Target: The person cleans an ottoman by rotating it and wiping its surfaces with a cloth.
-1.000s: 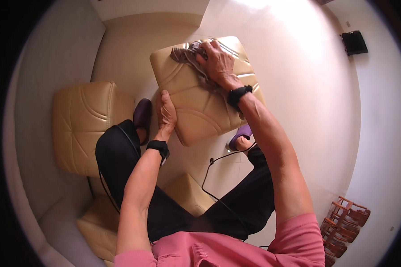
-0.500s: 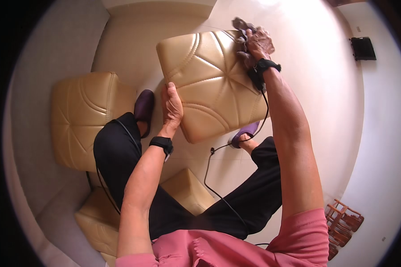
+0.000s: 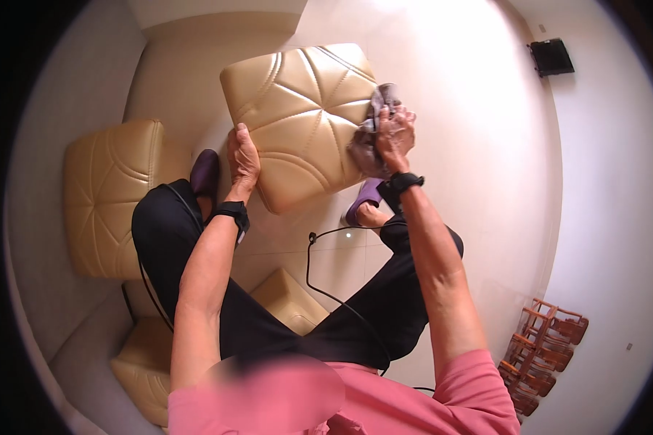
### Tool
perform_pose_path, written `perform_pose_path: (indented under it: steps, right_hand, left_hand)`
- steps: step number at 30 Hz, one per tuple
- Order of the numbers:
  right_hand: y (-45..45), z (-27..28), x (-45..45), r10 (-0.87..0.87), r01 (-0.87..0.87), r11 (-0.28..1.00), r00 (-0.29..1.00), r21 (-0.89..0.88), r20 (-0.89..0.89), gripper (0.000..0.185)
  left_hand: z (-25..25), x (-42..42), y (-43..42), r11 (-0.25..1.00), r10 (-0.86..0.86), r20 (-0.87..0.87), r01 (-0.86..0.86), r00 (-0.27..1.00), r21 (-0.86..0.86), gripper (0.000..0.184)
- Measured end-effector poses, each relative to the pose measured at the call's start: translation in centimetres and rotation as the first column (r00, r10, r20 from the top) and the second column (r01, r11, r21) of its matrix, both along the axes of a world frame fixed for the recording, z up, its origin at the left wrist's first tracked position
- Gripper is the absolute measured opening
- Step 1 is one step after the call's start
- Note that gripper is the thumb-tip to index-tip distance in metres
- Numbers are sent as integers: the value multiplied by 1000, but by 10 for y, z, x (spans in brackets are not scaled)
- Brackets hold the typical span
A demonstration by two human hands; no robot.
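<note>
A gold, padded stool with a stitched star pattern on top is in front of me, tilted slightly. My left hand presses against its left side, thumb up along the edge, steadying it. On its right edge my right hand grips a crumpled grey-brown cloth and presses it to the side of the stool. Part of the cloth is hidden beneath the fingers. Black bands with small devices circle both wrists, and a black cable runs from the right one across my lap.
A second gold stool stands at left, with further gold padded pieces near my legs. My purple shoes rest on the tiled floor. Wooden chairs are at lower right, and a black box is by the wall.
My right hand has moved the cloth from the stool's far right corner down along its right edge toward me. The left hand stays on the left side. The whole view has shifted slightly.
</note>
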State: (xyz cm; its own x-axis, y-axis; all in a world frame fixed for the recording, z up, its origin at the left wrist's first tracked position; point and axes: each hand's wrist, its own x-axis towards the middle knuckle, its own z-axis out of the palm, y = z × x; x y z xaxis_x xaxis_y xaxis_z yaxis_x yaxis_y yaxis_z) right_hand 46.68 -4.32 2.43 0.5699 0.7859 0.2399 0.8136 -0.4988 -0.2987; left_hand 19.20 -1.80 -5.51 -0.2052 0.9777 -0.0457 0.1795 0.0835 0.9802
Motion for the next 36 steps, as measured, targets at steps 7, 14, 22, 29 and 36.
perform_pose_path:
  steps: [7,14,22,29,36]
  right_hand:
    - [-53,20,-102,315,-281,925,944,255,-102,24]
    - [-79,23,-147,654,-599,748,738,285,-165,34]
    - [-64,25,-32,596,-591,800,802,98,-31,33]
    - [-61,-12,30,-77,79,995,997,59,-32,38]
    - [-79,-51,28,-534,611,791,700,12,-475,58]
  left_hand:
    - [-8,9,2,999,-34,-71,31,997,-34,52]
    - [-23,14,5,981,-113,524,178,844,-75,42]
    - [-13,14,-1,995,-100,-172,94,980,-46,42]
    - [-12,-5,-5,994,-105,-133,102,986,-31,49]
    - [-6,-17,-9,1000,-26,-54,27,998,17,52]
